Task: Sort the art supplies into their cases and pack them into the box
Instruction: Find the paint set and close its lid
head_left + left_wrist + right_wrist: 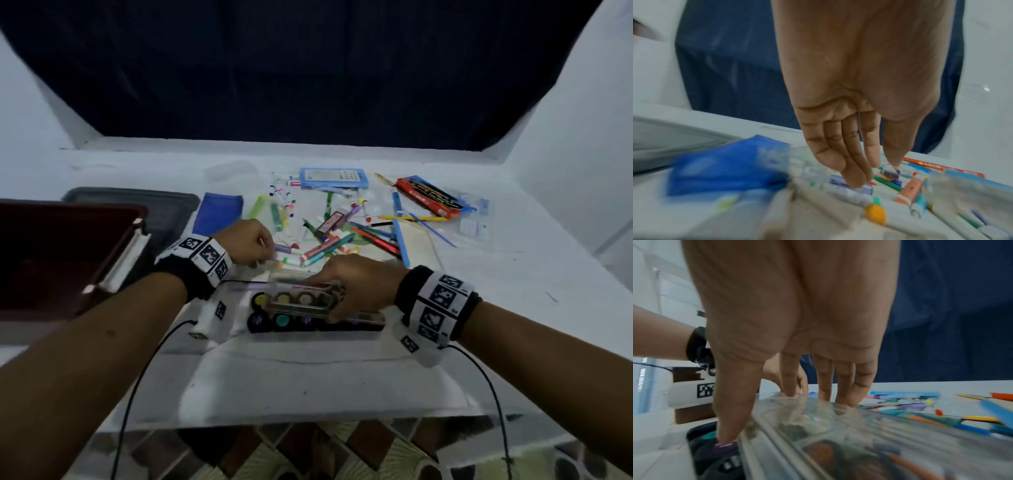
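A heap of loose markers and coloured pencils (329, 240) lies mid-table. My left hand (251, 240) reaches into its near-left edge. In the left wrist view its fingers (851, 170) are straight and point down, their tips touching a purple-labelled marker (849, 186). My right hand (349, 287) grips a clear plastic case (301, 296), thumb on the near edge and fingers over the far edge (838, 405). The case sits tilted over a black tray of paint pots (282, 321). A dark red box (51, 253) stands open at the left.
A grey lid (144, 205) and a blue pouch (219, 212) lie behind my left hand. Further back are a blue flat case (334, 178) and a red pencil box (428, 197), with clear bags (476, 219) at the right. A dark curtain hangs behind the table.
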